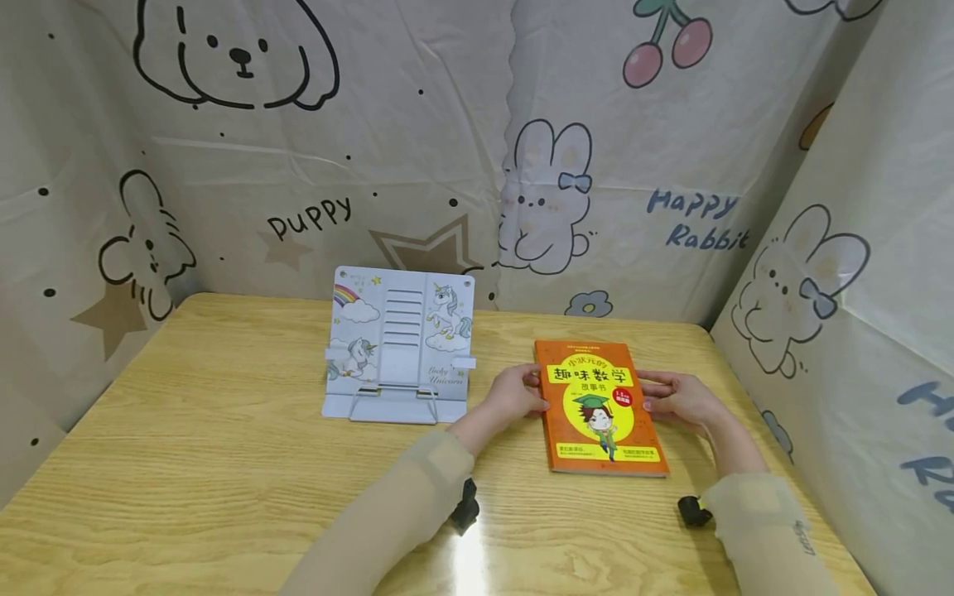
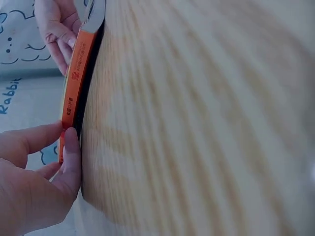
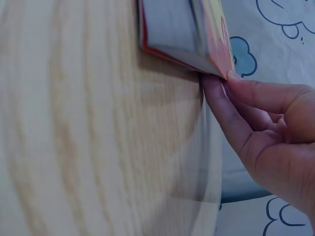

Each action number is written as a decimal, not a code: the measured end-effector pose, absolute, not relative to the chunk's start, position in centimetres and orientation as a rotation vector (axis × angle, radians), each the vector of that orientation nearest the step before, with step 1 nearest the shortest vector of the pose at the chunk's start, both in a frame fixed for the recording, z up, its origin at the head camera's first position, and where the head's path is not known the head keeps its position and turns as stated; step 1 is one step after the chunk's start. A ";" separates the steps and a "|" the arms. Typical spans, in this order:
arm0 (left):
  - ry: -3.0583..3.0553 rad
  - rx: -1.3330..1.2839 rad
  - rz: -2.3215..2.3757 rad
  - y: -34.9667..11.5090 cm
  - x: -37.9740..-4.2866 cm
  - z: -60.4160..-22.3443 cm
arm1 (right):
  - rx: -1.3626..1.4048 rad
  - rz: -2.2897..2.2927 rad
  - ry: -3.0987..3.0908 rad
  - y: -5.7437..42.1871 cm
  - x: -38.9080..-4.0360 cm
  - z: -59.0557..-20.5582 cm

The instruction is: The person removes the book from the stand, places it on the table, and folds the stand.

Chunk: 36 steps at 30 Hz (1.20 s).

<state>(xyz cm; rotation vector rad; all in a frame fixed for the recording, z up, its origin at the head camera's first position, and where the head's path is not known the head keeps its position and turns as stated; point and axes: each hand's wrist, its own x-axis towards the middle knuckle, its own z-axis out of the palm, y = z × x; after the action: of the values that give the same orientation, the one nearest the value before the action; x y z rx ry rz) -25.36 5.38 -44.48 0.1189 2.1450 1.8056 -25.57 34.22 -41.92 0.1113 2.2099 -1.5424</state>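
An orange book (image 1: 599, 414) with yellow panels and a cartoon figure in a green graduation cap lies face up over the right part of the table. At its left edge, my left hand (image 1: 517, 392) grips the spine; the left wrist view shows fingers of that hand (image 2: 37, 184) on the orange spine (image 2: 78, 73). On the opposite side my right hand (image 1: 681, 401) pinches the page edge. Close up in the right wrist view, the right hand (image 3: 275, 118) has its thumb at the cover's corner and a finger under the book's edge (image 3: 172, 29).
A white metal book stand (image 1: 402, 331) with unicorn pictures and wire page holders stands upright left of the book. The wood-grain table (image 1: 186, 430) backs onto a cartoon-printed cloth (image 1: 417, 165), which also hangs along both sides.
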 end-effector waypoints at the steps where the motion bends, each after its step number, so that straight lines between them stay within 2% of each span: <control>1: 2.171 0.126 1.784 5.4 -25.3 -44.5 | 0.124 -1.541 2.216 34.2 -25.6 -41.9; 20: 2.204 0.123 1.700 4.9 -24.8 -43.9 | 0.201 -1.489 2.304 34.3 -25.6 -42.2; 36: 2.059 0.167 1.783 3.4 -24.0 -42.6 | 0.032 -1.283 2.480 33.0 -24.6 -39.8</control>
<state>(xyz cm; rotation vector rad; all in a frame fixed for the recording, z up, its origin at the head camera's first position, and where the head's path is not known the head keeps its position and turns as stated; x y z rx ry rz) -24.03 3.38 -42.63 0.1673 2.0593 1.7827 -24.59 33.05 -39.76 0.0323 2.4802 -1.2831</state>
